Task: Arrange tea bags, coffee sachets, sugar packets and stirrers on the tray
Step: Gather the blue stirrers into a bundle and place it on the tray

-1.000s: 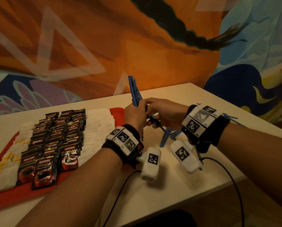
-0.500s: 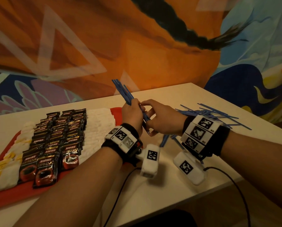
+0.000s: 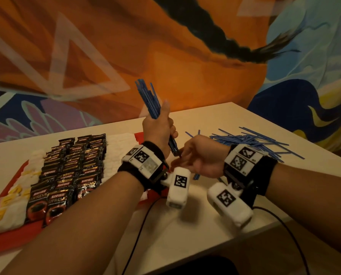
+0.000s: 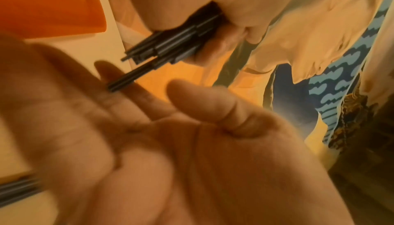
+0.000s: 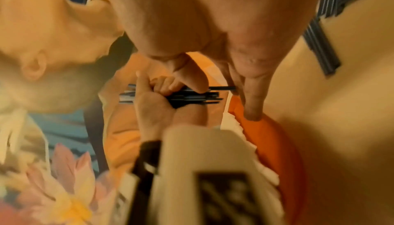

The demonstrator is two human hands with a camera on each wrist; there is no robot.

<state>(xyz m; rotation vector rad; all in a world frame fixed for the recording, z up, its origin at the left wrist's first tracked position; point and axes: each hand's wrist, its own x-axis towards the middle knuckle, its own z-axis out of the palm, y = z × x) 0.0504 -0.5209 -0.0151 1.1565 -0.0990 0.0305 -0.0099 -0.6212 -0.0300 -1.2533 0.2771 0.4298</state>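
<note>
From the head view, the left hand (image 3: 157,128) grips a bundle of blue stirrers (image 3: 148,100) upright, fingers curled round it, just beside the right end of the red tray (image 3: 5,241). The bundle's middle is hidden inside the fist. The right hand (image 3: 201,155) sits just below the bundle's lower ends; its fingers face away, so whether they pinch a stirrer cannot be told here. Coffee sachets (image 3: 70,171) fill the tray in rows, white packets (image 3: 118,151) on either side; the left forearm covers the tray's near right corner. Loose stirrers (image 3: 250,139) lie on the tabletop (image 3: 185,231), well right of the tray. Half a second ago the bundle leaned lower; now it stands higher and steeper.

From the left wrist, blurred, the right hand's fingers (image 4: 119,83) are spread and relaxed, one stirrer tip touching a finger.

From the right wrist, also blurred, the left hand (image 5: 153,104) clenches the bundle beside the tray's edge.
</note>
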